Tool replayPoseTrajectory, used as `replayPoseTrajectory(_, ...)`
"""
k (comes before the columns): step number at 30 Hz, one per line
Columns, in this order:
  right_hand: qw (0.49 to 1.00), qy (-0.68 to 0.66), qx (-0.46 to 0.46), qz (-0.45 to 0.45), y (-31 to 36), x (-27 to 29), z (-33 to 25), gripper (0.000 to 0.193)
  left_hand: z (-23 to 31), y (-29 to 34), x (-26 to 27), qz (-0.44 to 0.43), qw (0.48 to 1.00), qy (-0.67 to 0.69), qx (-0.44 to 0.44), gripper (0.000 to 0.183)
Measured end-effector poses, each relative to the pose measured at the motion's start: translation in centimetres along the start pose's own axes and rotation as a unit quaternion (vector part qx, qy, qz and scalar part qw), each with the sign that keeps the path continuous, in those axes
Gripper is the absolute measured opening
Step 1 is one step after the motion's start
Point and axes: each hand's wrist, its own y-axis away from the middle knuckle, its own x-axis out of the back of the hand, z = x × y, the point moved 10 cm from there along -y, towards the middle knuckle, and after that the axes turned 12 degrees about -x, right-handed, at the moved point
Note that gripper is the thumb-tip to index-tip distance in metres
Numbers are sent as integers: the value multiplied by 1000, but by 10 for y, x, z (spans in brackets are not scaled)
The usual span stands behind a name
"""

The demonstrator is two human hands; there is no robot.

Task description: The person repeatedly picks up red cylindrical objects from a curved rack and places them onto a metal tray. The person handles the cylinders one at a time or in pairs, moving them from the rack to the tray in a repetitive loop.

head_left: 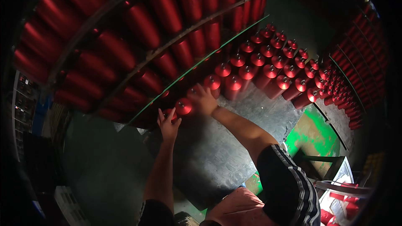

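Note:
Red fire extinguisher cylinders with rounded shoulders and small metal necks stand upright on a grey metal tabletop (226, 142). My left hand (168, 127) has its fingers and thumb around the top of the leftmost cylinder (169, 113). Just to the right of that one stands another red cylinder (183, 106), between my two hands. Slightly blurred, my right hand (204, 101) reaches over a further cylinder (193, 90) with its fingers on the top. The lower bodies of these cylinders are hidden by my hands and by shadow.
A rack (176, 42) stacked with red cylinders lying on their sides rises behind, with a green edge strip (188, 72). Several rows of standing cylinders (270, 71) spread to the right. Another loaded rack (364, 58) stands far right. A green-painted patch (315, 132) and a metal frame (324, 159) lie at lower right.

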Motion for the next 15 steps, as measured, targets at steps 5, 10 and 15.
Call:
replayPoseTrajectory(5,995,-64,-30,-63,-19,-21,1,64,-27,8,-14,21,999,-12,26,54)
replayPoseTrajectory(10,991,-136,-5,20,11,-2,18,61,-25,8,-13,28,999,-2,17,52)
replayPoseTrajectory(15,976,-214,12,24,105,103,14,55,-34,53,25,98,993,45,-39,45)
